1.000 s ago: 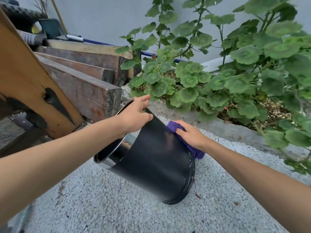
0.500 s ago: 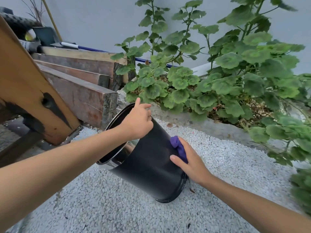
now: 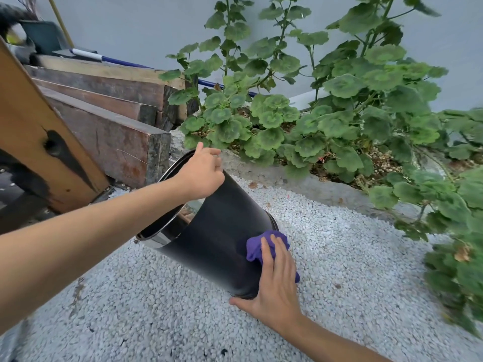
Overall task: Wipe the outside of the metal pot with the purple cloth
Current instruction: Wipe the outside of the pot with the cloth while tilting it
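Observation:
The metal pot, dark outside with a shiny rim, stands tilted on the gravel with its mouth turned up and left. My left hand grips the far part of the rim, fingers curled over it. My right hand lies near the pot's base with straight fingers, pressing the purple cloth against the lower side wall. Most of the cloth is hidden under my palm; a bunched part shows above my fingers.
White gravel ground surrounds the pot. Stacked wooden beams and a leaning plank stand to the left. A concrete-edged bed of leafy green plants runs behind and to the right.
My right hand has slid the cloth from the pot's far upper side down to the near lower wall by the base. My left hand has kept its hold on the rim.

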`<state>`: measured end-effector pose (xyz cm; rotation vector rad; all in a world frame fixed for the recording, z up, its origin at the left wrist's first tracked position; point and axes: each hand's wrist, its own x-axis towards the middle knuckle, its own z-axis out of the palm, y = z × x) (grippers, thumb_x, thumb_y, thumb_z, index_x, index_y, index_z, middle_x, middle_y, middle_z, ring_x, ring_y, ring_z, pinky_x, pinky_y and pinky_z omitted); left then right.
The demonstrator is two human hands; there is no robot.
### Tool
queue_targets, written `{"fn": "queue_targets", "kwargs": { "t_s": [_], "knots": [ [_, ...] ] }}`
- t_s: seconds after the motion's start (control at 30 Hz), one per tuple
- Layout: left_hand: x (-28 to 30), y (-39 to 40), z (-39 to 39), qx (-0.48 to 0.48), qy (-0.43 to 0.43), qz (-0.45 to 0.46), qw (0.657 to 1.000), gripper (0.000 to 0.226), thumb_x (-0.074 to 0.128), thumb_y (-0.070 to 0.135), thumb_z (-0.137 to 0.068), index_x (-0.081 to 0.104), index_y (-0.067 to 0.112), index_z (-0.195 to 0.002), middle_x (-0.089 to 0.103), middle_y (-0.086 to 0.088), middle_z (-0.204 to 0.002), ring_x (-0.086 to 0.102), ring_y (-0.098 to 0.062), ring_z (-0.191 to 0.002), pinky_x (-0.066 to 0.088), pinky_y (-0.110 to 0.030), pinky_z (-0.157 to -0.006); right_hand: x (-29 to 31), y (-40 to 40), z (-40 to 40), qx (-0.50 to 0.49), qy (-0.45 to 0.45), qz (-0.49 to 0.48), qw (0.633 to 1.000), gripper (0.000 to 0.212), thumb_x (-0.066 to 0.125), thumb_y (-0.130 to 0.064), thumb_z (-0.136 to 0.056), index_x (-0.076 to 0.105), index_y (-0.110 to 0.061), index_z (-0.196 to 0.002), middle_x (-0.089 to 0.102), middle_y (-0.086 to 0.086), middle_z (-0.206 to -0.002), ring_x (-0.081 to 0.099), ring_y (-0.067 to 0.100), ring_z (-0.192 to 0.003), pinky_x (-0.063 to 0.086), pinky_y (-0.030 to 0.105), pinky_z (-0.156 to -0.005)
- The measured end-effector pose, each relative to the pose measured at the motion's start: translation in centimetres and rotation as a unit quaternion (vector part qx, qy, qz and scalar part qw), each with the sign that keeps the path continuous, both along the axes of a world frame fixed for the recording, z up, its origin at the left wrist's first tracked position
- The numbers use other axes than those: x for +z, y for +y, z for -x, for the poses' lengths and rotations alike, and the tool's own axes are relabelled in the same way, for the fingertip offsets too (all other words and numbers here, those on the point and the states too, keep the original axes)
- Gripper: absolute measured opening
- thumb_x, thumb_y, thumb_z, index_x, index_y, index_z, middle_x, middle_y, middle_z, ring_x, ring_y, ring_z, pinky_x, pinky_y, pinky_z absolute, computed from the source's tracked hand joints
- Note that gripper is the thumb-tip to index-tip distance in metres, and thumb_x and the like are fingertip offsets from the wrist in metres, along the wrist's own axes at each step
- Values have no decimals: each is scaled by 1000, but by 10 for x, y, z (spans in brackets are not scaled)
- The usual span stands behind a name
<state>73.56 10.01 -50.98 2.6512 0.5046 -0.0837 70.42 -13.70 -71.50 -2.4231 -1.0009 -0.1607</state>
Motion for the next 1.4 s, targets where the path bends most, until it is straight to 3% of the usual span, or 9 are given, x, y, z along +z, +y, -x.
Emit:
{"fn": "queue_targets", "kwargs": {
  "t_s": [0.1,0.23,0.47,0.6,0.7,0.8,1.07,1.2,1.4],
  "knots": [
    [-3,0,0,2,-12,-12,1000,30,38,4,-98,49,0,-70,39,-18,-154,14,-25,-153,7,-38,-125,-1,5,2,-42,1,0,999,143,71,-84,-51,11,-13,-159,27,20,-157,26,35,-145,41,61,-109],
    [-7,-1,9,7,-93,-69,993,32,47,15,-97,72,4,-115,44,-14,-153,32,-22,-148,31,-37,-118,-3,9,0,-56,23,-6,998,139,69,-86,-51,13,-20,-160,33,15,-158,33,34,-144,43,58,-107],
    [-16,-21,68,-187,-91,-271,940,52,49,48,-86,70,19,-123,35,-8,-161,11,-30,-156,35,-53,-115,0,10,-14,-19,28,-37,999,137,73,-83,-52,9,-30,-161,35,11,-157,37,33,-145,43,56,-108],
    [-10,-9,81,-233,-9,-355,906,82,43,73,-77,48,31,-147,32,0,-163,7,-25,-156,18,-61,-119,10,13,-26,5,41,-36,998,139,74,-83,-50,2,-39,-161,30,1,-160,30,26,-149,41,53,-111],
    [-14,1,86,-224,91,-394,887,113,42,89,-61,10,40,-158,3,2,-169,-8,-25,-156,7,-71,-115,20,19,-38,11,52,-46,998,139,75,-82,-48,6,-40,-162,31,-3,-158,30,23,-148,44,50,-110],
    [-20,7,89,-206,117,-419,877,125,63,81,-61,-10,42,-154,-17,-2,-168,-8,-28,-152,31,-65,-104,33,26,-54,14,61,-66,996,139,77,-81,-45,13,-37,-160,33,-4,-151,34,24,-142,47,44,-108],
    [-3,15,70,-166,2,-381,910,114,89,56,-42,45,33,-145,-4,-15,-167,15,-35,-144,52,-47,-84,40,30,-73,22,84,-100,991,140,83,-76,-41,15,-38,-157,33,-11,-143,34,17,-132,38,29,-102],
    [-8,14,69,-144,22,-377,915,121,82,67,-50,27,38,-154,-20,-6,-167,2,-32,-153,50,-47,-90,41,29,-84,39,100,-121,987,139,87,-71,-41,19,-36,-158,33,-14,-142,33,13,-131,33,27,-106],
    [9,13,55,-108,66,-365,922,124,80,78,-38,36,43,-148,31,13,-139,23,-19,-112,39,-29,-55,46,32,-97,62,157,-164,972,138,93,-61,-36,26,-41,-155,36,-11,-140,33,12,-129,23,8,-107]
  ]
}}
